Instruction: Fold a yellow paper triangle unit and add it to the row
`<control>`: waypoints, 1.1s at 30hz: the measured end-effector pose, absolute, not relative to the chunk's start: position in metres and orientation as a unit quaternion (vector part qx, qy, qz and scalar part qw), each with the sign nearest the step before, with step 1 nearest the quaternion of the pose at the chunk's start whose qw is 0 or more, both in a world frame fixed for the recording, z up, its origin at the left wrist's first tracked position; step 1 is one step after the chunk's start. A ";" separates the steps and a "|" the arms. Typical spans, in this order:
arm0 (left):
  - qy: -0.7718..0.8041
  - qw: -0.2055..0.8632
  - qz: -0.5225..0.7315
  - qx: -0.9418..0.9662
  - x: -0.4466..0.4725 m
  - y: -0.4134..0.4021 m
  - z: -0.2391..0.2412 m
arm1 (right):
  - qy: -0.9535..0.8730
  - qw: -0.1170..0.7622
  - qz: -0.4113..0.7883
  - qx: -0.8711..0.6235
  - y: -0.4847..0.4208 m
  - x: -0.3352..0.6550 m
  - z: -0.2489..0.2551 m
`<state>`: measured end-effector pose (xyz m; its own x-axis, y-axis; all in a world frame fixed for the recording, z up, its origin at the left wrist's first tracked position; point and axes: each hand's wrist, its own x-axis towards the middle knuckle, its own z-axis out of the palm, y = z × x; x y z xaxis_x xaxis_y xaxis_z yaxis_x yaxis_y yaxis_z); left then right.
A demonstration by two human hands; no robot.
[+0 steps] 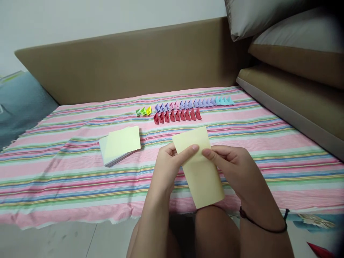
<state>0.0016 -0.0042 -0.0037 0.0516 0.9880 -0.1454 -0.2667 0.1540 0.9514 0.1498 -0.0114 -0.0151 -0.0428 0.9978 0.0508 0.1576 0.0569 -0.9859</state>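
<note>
A pale yellow sheet of paper (205,182) is held above the front edge of the striped cloth, its lower end over my knee. My left hand (172,159) grips its left side, the thumb flat on top and the fingers behind. From the right, my right hand (231,161) pinches it the same way, so the two thumbs almost meet near its middle. Whether the sheet is one layer or doubled, I cannot tell. To the left lies a stack of paper (122,145) with pale yellow on top and light blue showing beneath.
Small folded paper boats stand in rows farther back: red boats (177,115), purple boats (200,103), light blue boats (224,101) and green and yellow boats (143,111). Behind the striped cloth (80,172) rises a brown backrest (129,64). Cushions (298,64) are piled at the right.
</note>
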 end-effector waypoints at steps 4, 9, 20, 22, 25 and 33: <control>0.475 0.615 0.531 0.339 0.002 -0.004 -0.006 | -0.591 0.415 0.470 -0.507 -0.011 0.147 -0.014; 0.494 0.585 0.560 0.317 0.007 -0.003 -0.009 | -0.592 0.403 0.496 -0.491 -0.010 0.147 -0.015; 0.497 0.408 0.734 0.219 -0.022 0.014 -0.010 | -0.590 0.367 0.539 -0.475 -0.014 0.153 -0.015; 0.486 0.354 0.777 0.185 -0.034 0.018 -0.010 | -0.602 0.349 0.520 -0.495 -0.014 0.160 -0.016; 0.482 0.351 0.782 0.184 -0.042 0.018 -0.010 | -0.573 0.394 0.456 -0.555 -0.012 0.167 -0.018; 0.506 0.510 0.613 0.329 -0.005 0.011 -0.018 | -0.536 0.432 0.542 -0.481 -0.008 0.134 -0.018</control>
